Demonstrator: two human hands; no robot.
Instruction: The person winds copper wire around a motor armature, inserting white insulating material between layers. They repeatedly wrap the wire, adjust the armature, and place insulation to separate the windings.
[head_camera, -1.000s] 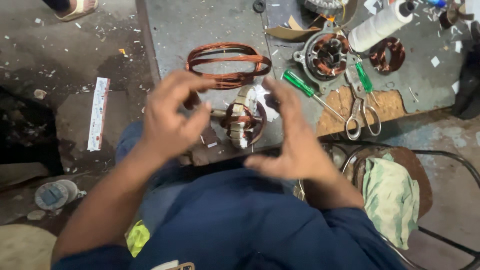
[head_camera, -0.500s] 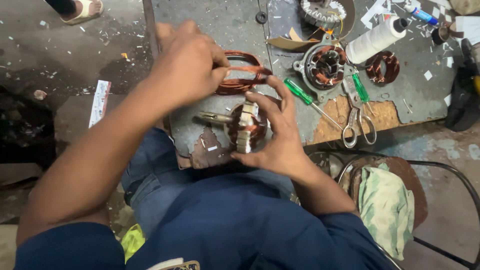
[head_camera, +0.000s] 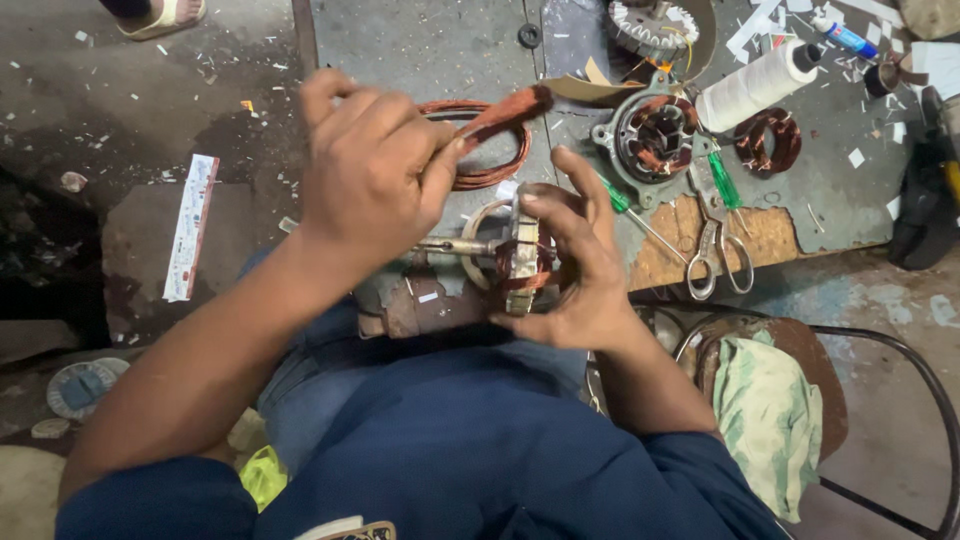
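While the right hand (head_camera: 580, 270) clasps the stator (head_camera: 520, 262), the left hand (head_camera: 375, 170) pinches the copper coil (head_camera: 480, 135) just above it.

One view only, so nothing is being shared with a second camera. It's sitting on your head, looking steeply down past your chest at your lap and the near edge of the workbench (head_camera: 430, 40). It's framing close: your left hand (head_camera: 370, 180) and right hand (head_camera: 580, 270) are filling the centre, floor (head_camera: 120, 120) showing left, stool (head_camera: 800, 350) lower right.
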